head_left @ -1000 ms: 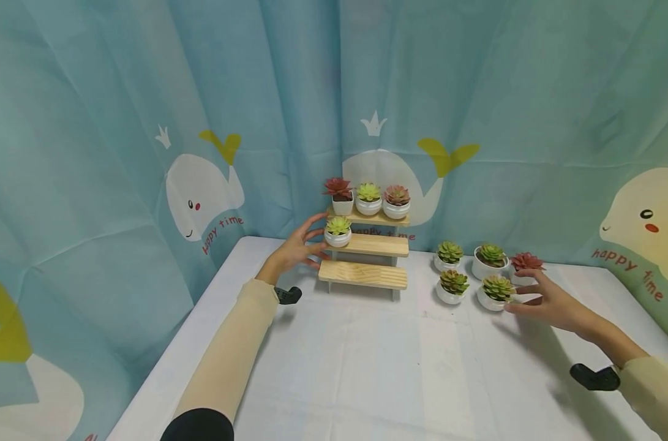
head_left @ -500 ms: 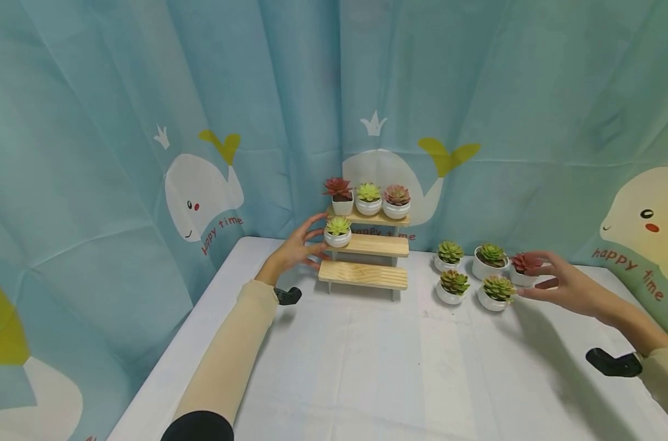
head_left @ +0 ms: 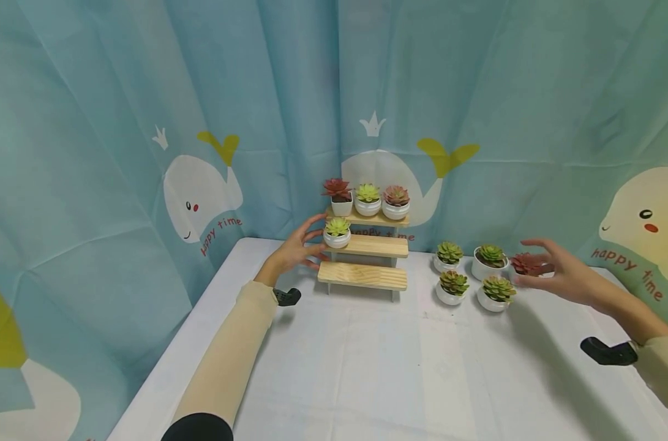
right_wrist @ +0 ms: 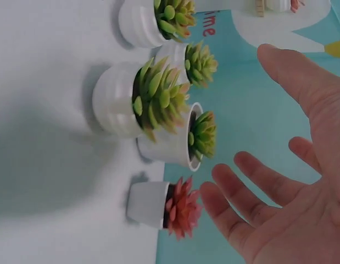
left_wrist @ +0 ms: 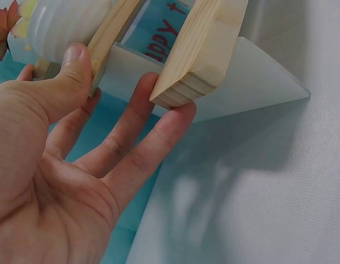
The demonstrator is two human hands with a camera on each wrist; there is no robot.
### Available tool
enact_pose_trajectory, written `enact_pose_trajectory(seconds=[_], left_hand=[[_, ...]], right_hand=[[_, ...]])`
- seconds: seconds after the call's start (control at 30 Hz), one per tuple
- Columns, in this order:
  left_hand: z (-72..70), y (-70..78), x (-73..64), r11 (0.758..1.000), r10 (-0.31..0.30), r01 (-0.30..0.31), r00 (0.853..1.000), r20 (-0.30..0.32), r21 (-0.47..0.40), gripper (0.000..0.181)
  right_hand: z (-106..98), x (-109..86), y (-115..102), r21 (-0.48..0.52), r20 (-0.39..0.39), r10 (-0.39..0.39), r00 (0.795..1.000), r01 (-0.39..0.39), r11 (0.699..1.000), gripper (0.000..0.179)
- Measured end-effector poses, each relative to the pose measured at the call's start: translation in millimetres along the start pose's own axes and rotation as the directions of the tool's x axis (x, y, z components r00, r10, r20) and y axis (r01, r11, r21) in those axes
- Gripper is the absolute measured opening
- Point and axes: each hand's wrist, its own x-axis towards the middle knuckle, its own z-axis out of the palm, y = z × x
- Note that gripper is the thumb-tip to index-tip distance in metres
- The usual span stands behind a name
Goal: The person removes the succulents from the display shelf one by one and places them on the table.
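My left hand is at the left side of a three-step wooden display stand. In the left wrist view, its thumb rests against the end of the middle step and two spread fingertips touch the bottom step. Beside the thumb sits a light green potted succulent on the middle step. My right hand hovers with thumb and fingers spread by a red succulent in a white square pot. The right wrist view shows the fingertips close to the red leaves, with nothing in the hand.
On the top step stand a red succulent, a light green succulent and a pinkish succulent. Several green succulents in white pots are grouped right of the stand. A blue whale-print curtain hangs behind the white table.
The right hand has moved right and slightly up, from beside the front green succulent to the red one. The left hand stays at the stand, and the pots have not moved.
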Motion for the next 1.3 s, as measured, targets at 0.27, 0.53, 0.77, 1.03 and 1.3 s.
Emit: enact_pose_trajectory(seconds=[0.27, 0.53, 0.77, 1.03, 1.3], left_hand=[[-0.7, 0.0, 0.3, 1.000, 0.001, -0.001, 1.000, -0.008, -0.001, 0.079], [-0.6, -1.2, 2.1, 1.000, -0.004, 0.004, 1.000, -0.002, -0.009, 0.080], [0.2, 0.6, 1.6, 1.000, -0.006, 0.006, 1.000, -0.010, 0.000, 0.080], [1.5, 3.1, -0.8, 1.000, -0.010, 0.010, 1.000, -0.012, -0.005, 0.080], [0.5, -1.4, 0.5, 1.000, -0.005, 0.005, 1.000, -0.001, -0.010, 0.080]], right_hand=[[4.5, 14.2, -17.9, 0.008, -0.055, -0.068, 0.996, 0.069, 0.998, 0.078], [17.4, 34.7, -45.0, 0.013, -0.104, -0.141, 0.985, 0.143, 0.990, 0.077], [33.7, 54.5, -72.0, 0.042, -0.101, -0.173, 0.980, 0.178, 0.983, 0.077], [59.1, 80.1, -97.7, 0.118, -0.099, -0.182, 0.978, 0.193, 0.974, 0.080], [85.5, 100.7, -121.2, 0.176, -0.083, -0.225, 0.971, 0.237, 0.956, 0.077]])
